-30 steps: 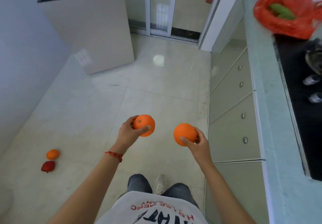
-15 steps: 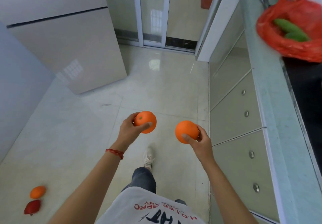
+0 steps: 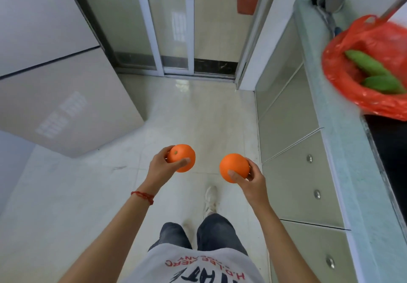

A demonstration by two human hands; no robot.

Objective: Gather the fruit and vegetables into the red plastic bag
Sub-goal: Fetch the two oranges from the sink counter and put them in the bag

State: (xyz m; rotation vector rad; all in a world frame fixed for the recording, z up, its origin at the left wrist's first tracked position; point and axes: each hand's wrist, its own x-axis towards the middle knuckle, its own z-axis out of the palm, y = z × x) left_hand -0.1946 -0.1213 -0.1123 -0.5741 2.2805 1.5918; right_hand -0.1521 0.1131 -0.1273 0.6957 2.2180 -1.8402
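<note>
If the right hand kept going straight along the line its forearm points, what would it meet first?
Nothing close. The right hand, gripping an orange, points up-left over open floor toward the sliding door, not toward the red plastic bag on the counter. Depth is unclear.

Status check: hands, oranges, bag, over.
Left hand grips one orange; right hand grips the other orange. Red plastic bag open on countertop, green produce inside. Nothing blocking.

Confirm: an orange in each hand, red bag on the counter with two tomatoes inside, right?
Not quite. The head view shows the red bag holding green vegetables, not tomatoes. The rest stands: left hand and right hand each grip an orange.
</note>
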